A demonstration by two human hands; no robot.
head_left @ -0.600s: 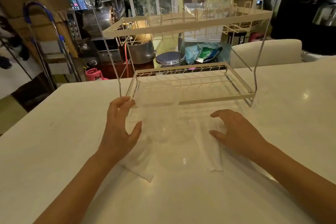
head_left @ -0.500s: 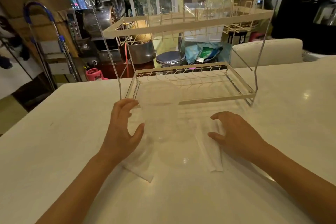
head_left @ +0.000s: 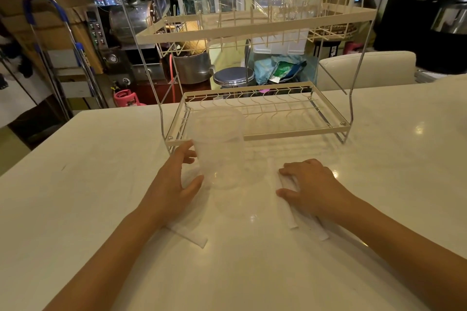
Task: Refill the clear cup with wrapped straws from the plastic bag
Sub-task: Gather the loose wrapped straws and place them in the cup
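From the head camera, the clear cup (head_left: 218,149) stands upright on the white table (head_left: 75,184), just in front of the wire rack (head_left: 255,118). The left hand (head_left: 174,184) curls wide beside it, fingers touching its side. The right hand (head_left: 312,185) lies flat on wrapped straws (head_left: 288,212) (white paper ones), fingers spread.

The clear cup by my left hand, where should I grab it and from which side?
Probably grip the clear cup around its mid wall, coming from its left side. It stands upright with the mouth up, and the left hand is already curled open beside that wall. The right hand is flat on the wrapped straws.
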